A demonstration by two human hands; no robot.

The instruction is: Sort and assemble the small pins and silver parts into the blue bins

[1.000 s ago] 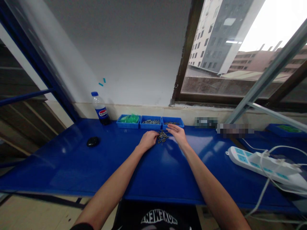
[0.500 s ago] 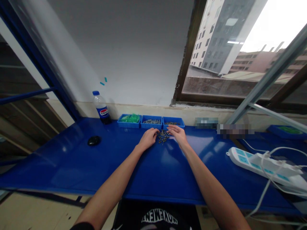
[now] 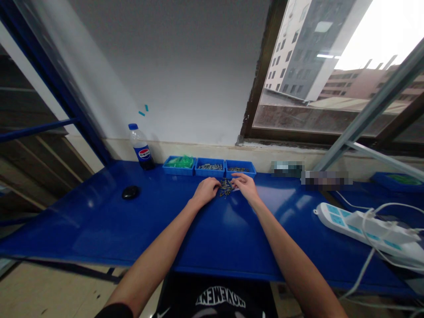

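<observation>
A small heap of screws (image 3: pixel 226 188), dark and brassy, lies loose on the blue tabletop (image 3: pixel 218 238) between my two hands. My left hand (image 3: pixel 206 191) rests at the heap's left side, its fingers curled together; the fingertips are partly hidden. On the right side, my right hand (image 3: pixel 245 185) has thumb and fingers drawn together at the heap's edge. Whatever either pinch holds is too small to make out. Just behind stand three blue bins: the right bin (image 3: pixel 249 174) has similar screws, the middle bin (image 3: pixel 208 173) silvery metal pieces, and the left bin (image 3: pixel 172 171) green plastic packaging.
A cola bottle (image 3: pixel 143 152) stands at the back left, with a black mouse-shaped object (image 3: pixel 130 192) in front of it. At right lie a white power strip (image 3: pixel 357 227) and its cables. Blurred items (image 3: pixel 326 180) sit near the wall under the window.
The fingers of my right hand have drawn closer together and moved in at the screws. My left hand has barely shifted, and the view has moved slightly.
</observation>
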